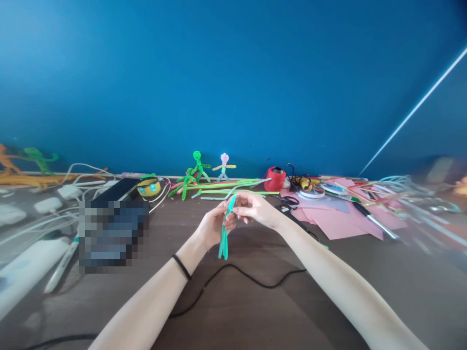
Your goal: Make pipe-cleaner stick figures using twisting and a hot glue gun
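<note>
**Turquoise stems (pixel 224 245) held between both hands**

At the far left of my view, a white marker (pixel 62 269) lies on the tabletop (pixel 255 316), and a yellow round object (pixel 149 187) sits farther back. Next comes a green fuzzy figure (pixel 197 156) near the blue wall (pixel 233 78).

Centrally, I have the left hand (pixel 213 226) with its fingers curled closed on the stems, which stand in the air above the tabletop. Their folded upper end pokes up between the two hands; the loose ends hang below the fingers. The right hand (pixel 257 209) pinches near that top, thumb and forefinger together.

Rightward, I see a red object (pixel 274 181), then pink paper (pixel 333 221).
</note>
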{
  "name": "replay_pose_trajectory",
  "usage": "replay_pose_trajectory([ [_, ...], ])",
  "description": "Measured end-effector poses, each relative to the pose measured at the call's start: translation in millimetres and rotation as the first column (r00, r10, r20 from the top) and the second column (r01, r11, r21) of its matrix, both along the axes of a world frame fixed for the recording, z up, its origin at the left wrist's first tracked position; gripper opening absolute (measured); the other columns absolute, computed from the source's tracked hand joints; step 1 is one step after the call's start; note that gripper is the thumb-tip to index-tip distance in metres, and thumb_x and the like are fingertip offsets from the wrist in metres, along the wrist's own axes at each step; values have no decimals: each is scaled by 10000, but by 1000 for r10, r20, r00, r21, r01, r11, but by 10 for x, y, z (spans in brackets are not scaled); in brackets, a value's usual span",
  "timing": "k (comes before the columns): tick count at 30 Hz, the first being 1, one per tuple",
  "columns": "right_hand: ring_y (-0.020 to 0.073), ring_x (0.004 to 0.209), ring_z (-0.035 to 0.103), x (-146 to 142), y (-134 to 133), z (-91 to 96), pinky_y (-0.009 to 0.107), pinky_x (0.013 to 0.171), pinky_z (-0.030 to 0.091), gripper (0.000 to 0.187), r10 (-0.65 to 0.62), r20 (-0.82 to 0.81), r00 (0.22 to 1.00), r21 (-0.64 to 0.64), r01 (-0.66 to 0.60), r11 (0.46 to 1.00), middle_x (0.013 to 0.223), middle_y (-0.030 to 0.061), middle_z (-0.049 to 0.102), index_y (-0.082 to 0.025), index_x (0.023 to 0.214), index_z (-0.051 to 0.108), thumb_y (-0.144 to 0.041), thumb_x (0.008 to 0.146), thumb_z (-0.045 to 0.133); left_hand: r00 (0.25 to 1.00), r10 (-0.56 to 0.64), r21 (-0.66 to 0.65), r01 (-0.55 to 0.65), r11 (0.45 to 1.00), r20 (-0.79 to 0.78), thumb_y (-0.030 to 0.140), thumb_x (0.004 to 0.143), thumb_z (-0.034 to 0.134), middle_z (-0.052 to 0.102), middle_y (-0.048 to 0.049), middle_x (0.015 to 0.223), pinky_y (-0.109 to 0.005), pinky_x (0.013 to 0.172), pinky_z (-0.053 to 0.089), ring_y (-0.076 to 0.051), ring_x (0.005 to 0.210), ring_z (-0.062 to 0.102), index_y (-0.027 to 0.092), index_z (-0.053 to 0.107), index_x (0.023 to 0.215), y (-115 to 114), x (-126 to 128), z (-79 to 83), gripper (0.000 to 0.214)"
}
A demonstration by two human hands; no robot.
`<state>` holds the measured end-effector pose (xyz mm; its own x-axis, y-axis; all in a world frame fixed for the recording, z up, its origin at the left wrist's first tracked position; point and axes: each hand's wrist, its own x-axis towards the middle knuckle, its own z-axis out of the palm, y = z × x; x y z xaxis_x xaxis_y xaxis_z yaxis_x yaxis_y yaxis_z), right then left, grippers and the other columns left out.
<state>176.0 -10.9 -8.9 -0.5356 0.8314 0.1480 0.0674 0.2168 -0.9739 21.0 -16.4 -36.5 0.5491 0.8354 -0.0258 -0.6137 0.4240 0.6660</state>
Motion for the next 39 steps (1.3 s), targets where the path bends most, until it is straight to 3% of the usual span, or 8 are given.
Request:
replay_pose_trajectory([
  [8,65,456,456,12,21,-9,190,420,340,153,-33,17,999,72,32,997,593,-29,518,-162,805,565,-298,745,597,998,-42,-76,46,996,44,144,732,536,376,41,500,-146,385,242,-19,394,276,114,549,761,-21,10,31,44],
  [14,64,454,456,6,39,-34,192,425,350,169,-58,24,998,101,55,993,602,-28,517,-162,829,571,-309,750,590,998,62,-90,-60,994,16,149,727,568,381,45,506,-135,370,217,-13,395,260,123,509,681,-22,9,39,79],
  [22,87,518,474,23,23,-9,197,450,379,214,-18,49,999,126,11,992,653,-3,549,-182,933,589,-308,760,579,999,21,-96,-19,995,25,134,724,525,376,48,486,-140,356,212,-23,381,245,117,579,849,-18,17,63,138],
  [31,88,539,477,44,10,84,204,477,399,214,-14,111,994,131,-1,991,666,3,562,-166,922,610,-289,746,599,998,-20,-20,19,1000,-53,187,718,559,394,50,492,-157,374,223,-28,386,289,131,554,856,-8,-17,43,149],
  [39,96,571,501,72,-15,139,215,509,408,276,-2,142,990,113,-14,993,710,16,600,-161,991,586,-285,744,597,980,109,78,-97,992,-168,259,685,630,424,54,489,-161,378,203,-20,386,291,135,519,734,-17,8,59,174],
])
